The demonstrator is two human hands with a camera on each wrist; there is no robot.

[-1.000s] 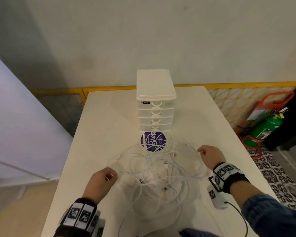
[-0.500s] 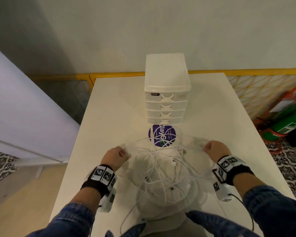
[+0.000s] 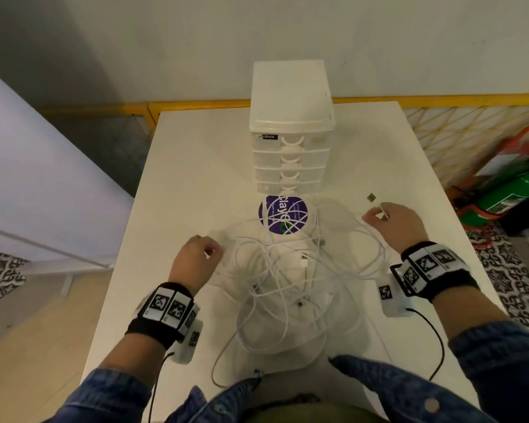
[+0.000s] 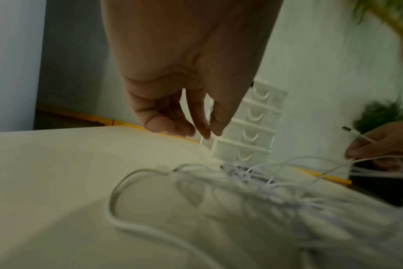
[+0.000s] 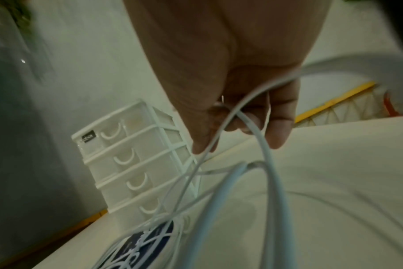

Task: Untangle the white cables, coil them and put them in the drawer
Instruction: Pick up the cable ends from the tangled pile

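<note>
Right hand [image 3: 396, 222] lifted farther from the drawer unit [image 3: 290, 129], grip pinching a cable end [image 3: 379, 209]; left hand [image 3: 196, 257] grip loosely curled, holding nothing, beside white cables [image 3: 287, 279] on surface [image 3: 196, 166].

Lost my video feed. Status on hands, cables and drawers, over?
Right hand grips a cable end; left hand holds nothing. White cables still tangled on table. Drawer unit all shut.

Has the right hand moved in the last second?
Yes. The right hand has moved away from the purple sticker, rightward, pulling a white cable.
</note>
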